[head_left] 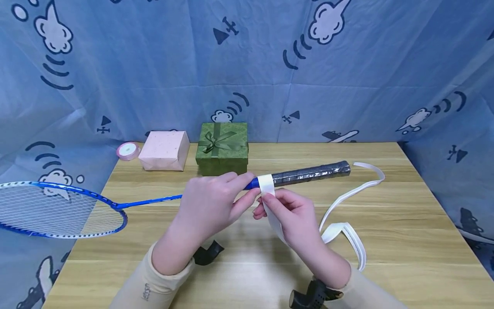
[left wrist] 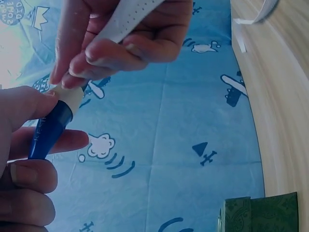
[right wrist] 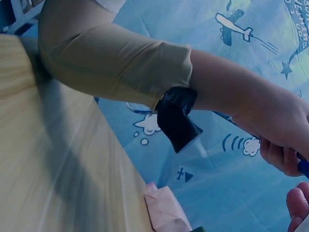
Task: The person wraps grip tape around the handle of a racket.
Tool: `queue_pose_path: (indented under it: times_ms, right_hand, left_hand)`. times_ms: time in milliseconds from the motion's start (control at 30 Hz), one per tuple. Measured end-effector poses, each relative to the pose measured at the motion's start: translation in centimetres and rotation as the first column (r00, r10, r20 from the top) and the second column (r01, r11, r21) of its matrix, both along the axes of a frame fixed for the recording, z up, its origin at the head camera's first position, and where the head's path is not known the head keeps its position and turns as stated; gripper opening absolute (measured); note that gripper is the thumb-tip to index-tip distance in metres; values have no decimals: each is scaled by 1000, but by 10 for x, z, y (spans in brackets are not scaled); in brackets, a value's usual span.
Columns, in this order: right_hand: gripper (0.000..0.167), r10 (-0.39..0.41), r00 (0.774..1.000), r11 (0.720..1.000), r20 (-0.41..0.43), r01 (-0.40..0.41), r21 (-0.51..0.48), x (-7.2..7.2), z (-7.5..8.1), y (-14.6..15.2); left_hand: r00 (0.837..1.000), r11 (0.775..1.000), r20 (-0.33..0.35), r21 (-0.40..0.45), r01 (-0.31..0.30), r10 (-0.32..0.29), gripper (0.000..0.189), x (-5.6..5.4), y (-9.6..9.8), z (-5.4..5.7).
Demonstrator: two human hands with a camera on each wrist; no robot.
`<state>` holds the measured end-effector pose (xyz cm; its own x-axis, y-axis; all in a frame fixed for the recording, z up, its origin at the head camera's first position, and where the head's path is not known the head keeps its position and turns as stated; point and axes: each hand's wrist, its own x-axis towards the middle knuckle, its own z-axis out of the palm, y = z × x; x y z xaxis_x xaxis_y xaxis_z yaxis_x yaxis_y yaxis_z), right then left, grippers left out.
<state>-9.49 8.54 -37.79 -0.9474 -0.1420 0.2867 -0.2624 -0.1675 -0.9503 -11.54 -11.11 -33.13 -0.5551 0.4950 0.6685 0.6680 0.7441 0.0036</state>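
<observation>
1. A blue and white racket [head_left: 150, 201] was held above the counter [head_left: 409, 223], its strung head reaching out past the left edge and its dark-wrapped handle [head_left: 312, 173] pointing toward the right edge.
2. White tape [head_left: 267, 184] lay around the top of the handle, next to the blue cone; a perforated stretch showed in the left wrist view.
3. The left hand [head_left: 216, 199] was curled round the racket at the cone, thumb against the tape.
4. The right hand [head_left: 291, 214] was nearly closed, pinching the tape between thumb and fingers just below the handle.
5. The rest of the tape looped over the counter's right half, one end near the handle's butt.
6. Along the far edge, left of its middle, stood a green box [head_left: 222, 150] with a bow.
7. Left of it sat a pink box [head_left: 162, 150], and just beside that, at the far left corner, a pink-and-white roll [head_left: 128, 151].
8. Blue patterned cloth [head_left: 262, 51] hung behind the far edge.
</observation>
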Motion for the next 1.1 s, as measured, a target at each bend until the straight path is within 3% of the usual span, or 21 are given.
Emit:
queue_pose_path:
  times_ms: [300, 633, 867, 1100]
  right_hand:
    - [20, -57, 998, 998, 12, 57, -31, -4, -5, -2]
    - [11, -247, 968, 958, -38, 250, 143, -2, -6, -4]
    - [9, -282, 959, 955, -40, 285, 89, 0, -7, -8]
    - [11, -307, 951, 951, -19, 308, 28, 0, -6, -8]
  left_hand:
    - [995, 999, 89, -7, 40, -39, 18, 0, 0, -1]
    - [988, 998, 142, -18, 65, -62, 24, 1, -2, 1]
    - [967, 993, 245, -80, 92, -70, 30, 3, -3, 5]
    - [963, 989, 230, -29, 147, -136, 26, 2, -2, 4]
